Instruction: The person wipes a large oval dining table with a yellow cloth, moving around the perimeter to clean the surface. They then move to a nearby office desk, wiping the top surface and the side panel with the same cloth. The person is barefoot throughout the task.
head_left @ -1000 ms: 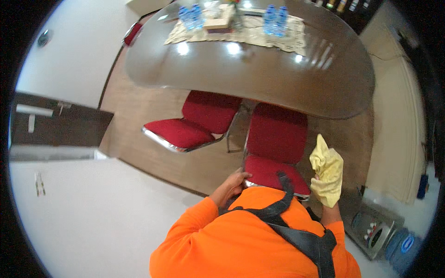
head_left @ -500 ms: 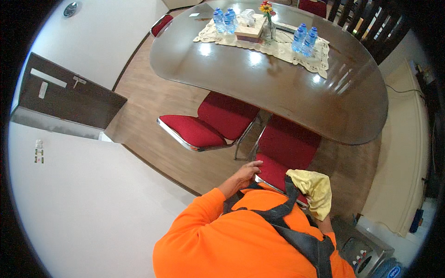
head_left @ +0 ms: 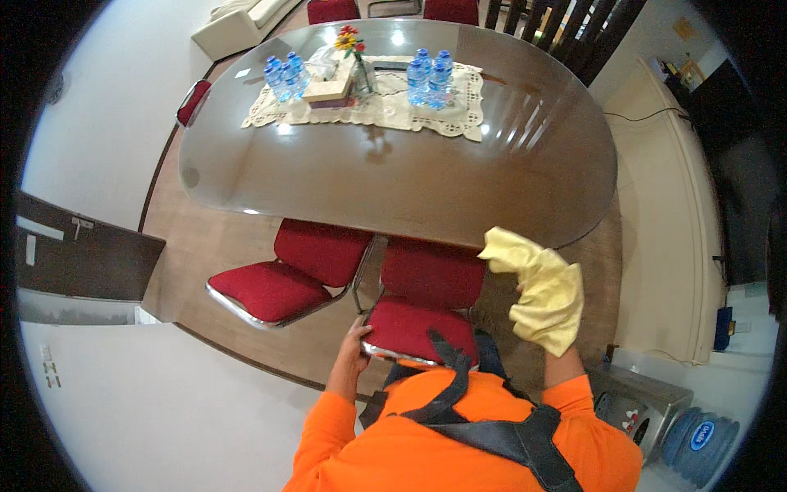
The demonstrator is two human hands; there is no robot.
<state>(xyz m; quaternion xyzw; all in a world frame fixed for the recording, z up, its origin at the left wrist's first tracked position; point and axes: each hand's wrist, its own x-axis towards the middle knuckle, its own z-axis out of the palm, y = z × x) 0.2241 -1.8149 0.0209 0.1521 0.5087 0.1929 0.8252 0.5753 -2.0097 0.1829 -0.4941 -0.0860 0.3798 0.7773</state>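
Observation:
My left hand [head_left: 353,344] is at the left front corner of a red padded chair [head_left: 420,326] with a chrome frame, its fingers closed on the seat's edge. A crumpled yellow cloth [head_left: 545,295] is in my right hand [head_left: 520,289]. Most of that hand is hidden behind the cloth, raised to the right of the chair and near the table's front edge. A second red chair [head_left: 275,289] stands to the left, turned at an angle. Beyond both is a large oval brown table [head_left: 352,180] with a shiny top.
On the table lies a cream lace runner [head_left: 385,115] bearing a tissue box [head_left: 329,88], a flower vase [head_left: 362,78] and blue-capped water bottles [head_left: 429,80]. At the lower right are a water dispenser [head_left: 643,402] and a blue jug [head_left: 699,443]. A long cream cabinet [head_left: 660,246] lines the right side.
My right hand has lifted the yellow cloth up and away from my body. My left hand has come onto the chair's seat edge. The view has turned rightward.

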